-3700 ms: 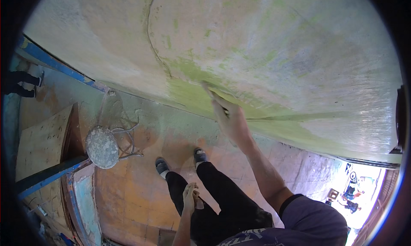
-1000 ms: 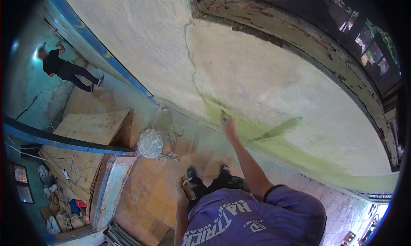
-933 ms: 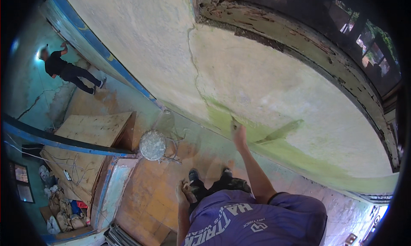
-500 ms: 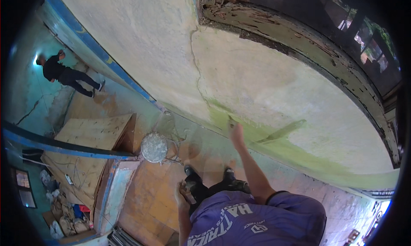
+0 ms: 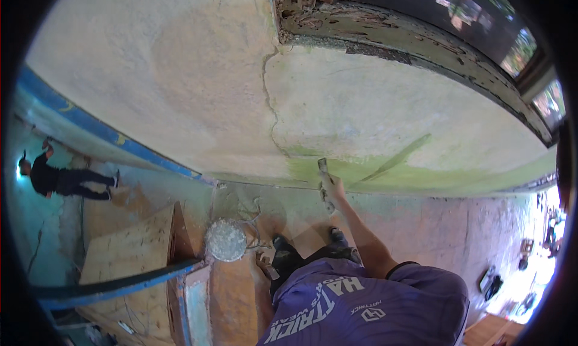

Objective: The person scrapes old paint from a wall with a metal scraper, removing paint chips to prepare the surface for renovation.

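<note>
My right hand (image 5: 335, 191) is closed round a putty knife (image 5: 323, 165), with its blade end up against or just off the wall (image 5: 355, 117) and its handle end showing below my fist. The wall is pale, with a patch of green (image 5: 373, 168) low down and a darker diagonal streak just right of the knife. Down by my left thigh, my left hand (image 5: 264, 265) is curled round a small greyish flat thing; what it is I cannot make out.
A round, whitish-crusted container top (image 5: 226, 240) stands on the floor near my feet. A window frame (image 5: 415, 51) of worn wood runs above. Large boards (image 5: 129, 244) lie beyond a blue-edged partition (image 5: 120, 295). At the far left, another person (image 5: 63, 174) faces a wall.
My view has turned, shifting the surroundings. My right hand and the putty knife have come down a little from the wall's green patch, and the knife shows more clearly. My left hand stays low.
</note>
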A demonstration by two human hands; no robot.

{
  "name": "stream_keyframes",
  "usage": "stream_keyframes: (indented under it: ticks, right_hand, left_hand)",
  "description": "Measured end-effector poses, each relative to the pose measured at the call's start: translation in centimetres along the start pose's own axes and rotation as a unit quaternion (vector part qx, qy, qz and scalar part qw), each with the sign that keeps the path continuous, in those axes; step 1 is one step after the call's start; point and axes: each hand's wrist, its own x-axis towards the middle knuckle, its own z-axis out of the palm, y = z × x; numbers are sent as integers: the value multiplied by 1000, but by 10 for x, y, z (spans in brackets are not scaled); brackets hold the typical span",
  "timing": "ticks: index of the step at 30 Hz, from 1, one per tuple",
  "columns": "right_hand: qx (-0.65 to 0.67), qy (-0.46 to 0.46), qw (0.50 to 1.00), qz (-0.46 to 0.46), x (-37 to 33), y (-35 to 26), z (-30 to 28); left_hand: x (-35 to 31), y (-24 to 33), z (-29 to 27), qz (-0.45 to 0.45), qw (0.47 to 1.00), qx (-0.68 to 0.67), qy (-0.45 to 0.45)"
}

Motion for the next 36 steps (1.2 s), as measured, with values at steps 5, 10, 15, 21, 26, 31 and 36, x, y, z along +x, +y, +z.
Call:
stream_keyframes:
  ticks: [5,10,15,21,26,31,36]
  right_hand:
    - [133,54,990,8,-9,38,3]
    - [256,142,952,-93,12,44,41]
    - [235,163,957,-59,16,10,74]
    - [181,227,954,-80,37,25,37]
    - [38,237,963,-122,49,22,28]
    - [80,265,946,-170,49,-9,21]
    - [25,290,947,-138,45,21,5]
  left_hand:
    - [32,30,63,72,982,125,-120]
    - [95,17,123,93,863,378,-322]
    - [158,-32,167,184,831,430,-301]
    - [159,-79,225,56,840,371,-392]
    - [185,-93,229,249,777,491,-306]
    - [176,-97,253,364,746,503,-242]
    - [170,-112,247,214,721,589,-297]
